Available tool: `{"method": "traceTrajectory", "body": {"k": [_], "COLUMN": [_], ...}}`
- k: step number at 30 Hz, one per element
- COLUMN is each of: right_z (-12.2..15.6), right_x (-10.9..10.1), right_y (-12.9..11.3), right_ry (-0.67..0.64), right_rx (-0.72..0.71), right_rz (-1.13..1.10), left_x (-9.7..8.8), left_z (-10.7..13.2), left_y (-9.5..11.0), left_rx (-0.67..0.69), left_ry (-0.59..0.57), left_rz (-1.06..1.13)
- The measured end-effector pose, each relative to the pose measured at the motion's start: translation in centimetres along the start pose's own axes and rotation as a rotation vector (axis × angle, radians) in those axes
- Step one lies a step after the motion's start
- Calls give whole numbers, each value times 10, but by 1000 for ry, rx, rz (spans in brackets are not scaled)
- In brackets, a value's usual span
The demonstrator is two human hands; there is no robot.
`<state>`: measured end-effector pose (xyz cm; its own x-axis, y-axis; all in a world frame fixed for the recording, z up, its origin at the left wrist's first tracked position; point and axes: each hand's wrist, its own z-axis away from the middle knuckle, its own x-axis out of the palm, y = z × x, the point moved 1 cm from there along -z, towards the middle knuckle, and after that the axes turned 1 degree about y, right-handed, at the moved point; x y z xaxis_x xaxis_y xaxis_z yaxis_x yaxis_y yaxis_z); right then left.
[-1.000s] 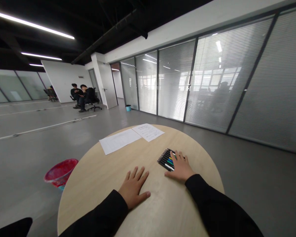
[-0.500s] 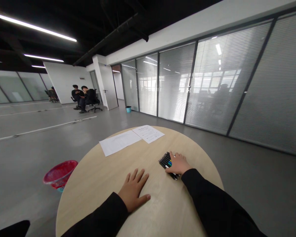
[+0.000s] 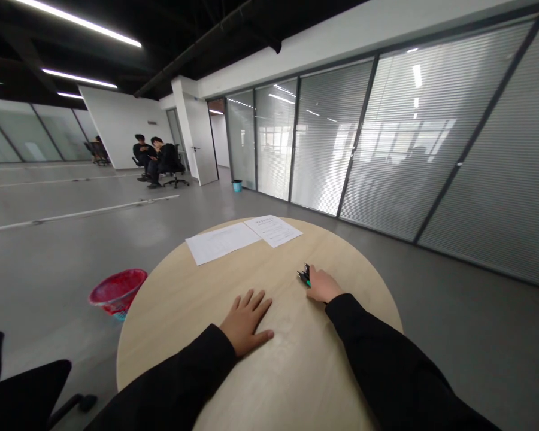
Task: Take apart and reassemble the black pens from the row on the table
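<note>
On the right side of the round wooden table [image 3: 233, 275], my right hand [image 3: 324, 285] is closed around a bunch of pens [image 3: 303, 275]. Dark pen ends and a bit of green stick out on the left of the fingers; the rest of the bunch is hidden by the hand. My left hand [image 3: 246, 323] lies flat on the tabletop with its fingers spread and holds nothing. It rests left of the pens and nearer to me.
Two printed sheets, one on the left [image 3: 220, 243] and one on the right [image 3: 276, 231], lie at the table's far edge. A red-lined bin [image 3: 117, 290] stands on the floor at left, near a black chair [image 3: 31, 389]. Two people [image 3: 161, 157] sit far off.
My right hand has closed on the pens, which lay spread side by side under it and are now gathered into a bunch. My left hand stays flat. The view has tilted down slightly.
</note>
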<state>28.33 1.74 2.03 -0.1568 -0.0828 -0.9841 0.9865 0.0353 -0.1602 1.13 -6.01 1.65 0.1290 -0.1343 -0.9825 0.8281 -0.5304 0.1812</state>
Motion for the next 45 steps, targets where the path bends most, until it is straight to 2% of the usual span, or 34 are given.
{"method": "traceTrajectory", "body": {"k": [10, 15, 19, 23, 25, 26, 28, 32, 35, 39, 42, 45], "right_z": [7, 19, 34, 57, 67, 70, 74, 75, 77, 79, 80, 83], "right_x": [-6, -11, -12, -8, -4, -1, 4, 17, 26, 37, 40, 39], "right_y": [-5, -16, -43, -85, -104, -112, -122, -127, -125, -122, -118, -115], "right_ry": [-41, 37, 165, 283, 328, 378, 489, 558, 558, 507, 466, 459], "right_rx": [-59, -68, -136, -396, -510, -503, -433, -412, -422, -441, -460, -548], "right_rz": [32, -7, -235, -691, -844, -895, -961, -1026, -1055, -1047, -1018, -966], "left_x": [3, 5, 6, 1, -3, -5, -9, -14, -16, -21, -21, -19], "left_z": [-1, -3, -9, -20, -25, -27, -29, -29, -26, -23, -22, -22], "left_y": [1, 1, 8, 26, 33, 36, 38, 38, 38, 41, 42, 41], "left_rx": [7, 36, 64, 122, 91, 49, -4, -22, -20, 51, 76, 42], "left_ry": [35, 163, 286, 293, 372, 403, 436, 426, 411, 435, 424, 382], "left_rz": [57, 217, 621, 1189, 1342, 1380, 1404, 1361, 1257, 1120, 1090, 1119]}}
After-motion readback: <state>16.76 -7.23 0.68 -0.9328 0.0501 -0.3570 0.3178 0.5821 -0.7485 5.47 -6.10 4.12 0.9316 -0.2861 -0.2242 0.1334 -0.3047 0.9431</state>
